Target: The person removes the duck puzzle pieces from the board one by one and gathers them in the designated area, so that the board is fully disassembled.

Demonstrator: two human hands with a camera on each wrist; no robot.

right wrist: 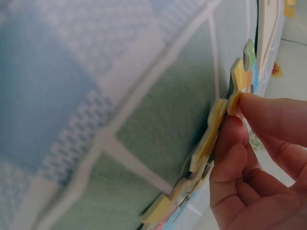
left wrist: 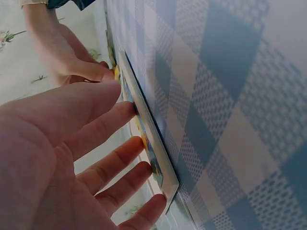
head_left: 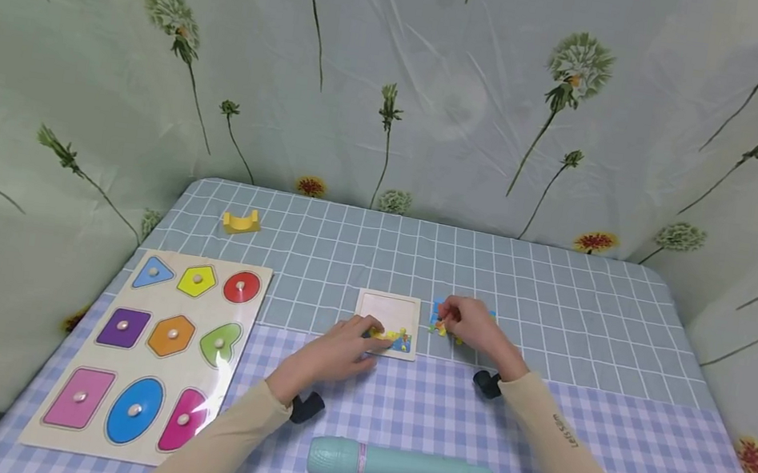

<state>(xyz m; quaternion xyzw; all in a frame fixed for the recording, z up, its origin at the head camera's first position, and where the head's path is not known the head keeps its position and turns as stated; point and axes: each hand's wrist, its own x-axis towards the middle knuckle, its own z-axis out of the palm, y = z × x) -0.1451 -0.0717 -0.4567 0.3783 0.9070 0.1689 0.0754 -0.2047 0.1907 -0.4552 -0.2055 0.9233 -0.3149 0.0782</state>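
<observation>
My left hand lies over the near part of a small wooden jigsaw tray, fingers spread. In the left wrist view, its fingertips touch the fitted pieces and the frame. Colourful fitted pieces line the tray's near side; its far part shows a bare pale base. To the right, my right hand pinches a yellow-edged jigsaw piece between thumb and finger. Several loose jigsaw pieces lie beneath and beside that hand, partly hidden by it in the head view.
A wooden shape board with knobbed shapes lies on the left. Behind it sits a yellow curved block. A teal toy microphone lies across the front. A flowered curtain surrounds the table.
</observation>
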